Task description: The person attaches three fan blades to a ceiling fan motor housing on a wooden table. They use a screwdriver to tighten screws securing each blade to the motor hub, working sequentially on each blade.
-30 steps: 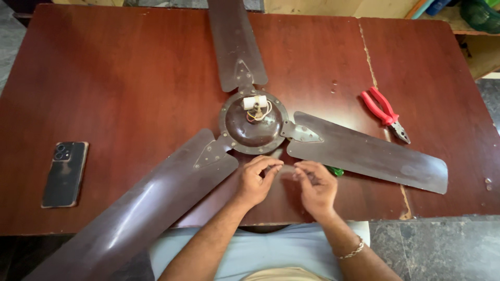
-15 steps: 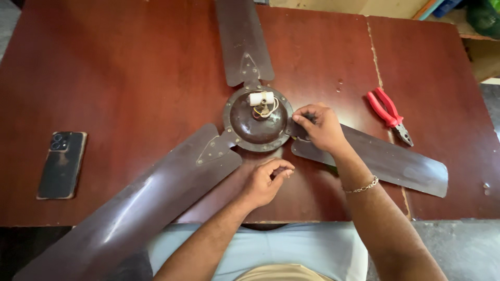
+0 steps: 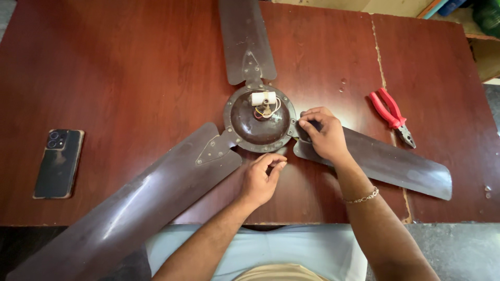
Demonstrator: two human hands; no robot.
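Brown ceiling fan [image 3: 259,120] lies mid-tabletop [image 3: 130,78], its near blade overhanging the front edge. Right hand [image 3: 324,136] pinches closed at a blade bracket [image 3: 304,130]; left hand [image 3: 260,178], fingers curled, rests by the motor hub. Steadying the hub would likely help. Whatever the fingers hold is hidden. Red pliers [image 3: 391,115] lie toward the right edge.

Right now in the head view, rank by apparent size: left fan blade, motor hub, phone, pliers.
1. Left fan blade, by far the largest, though it lies nearest the camera.
2. Motor hub.
3. Phone and pliers look about alike in length; the phone covers more area, so I would not rank them firmly.
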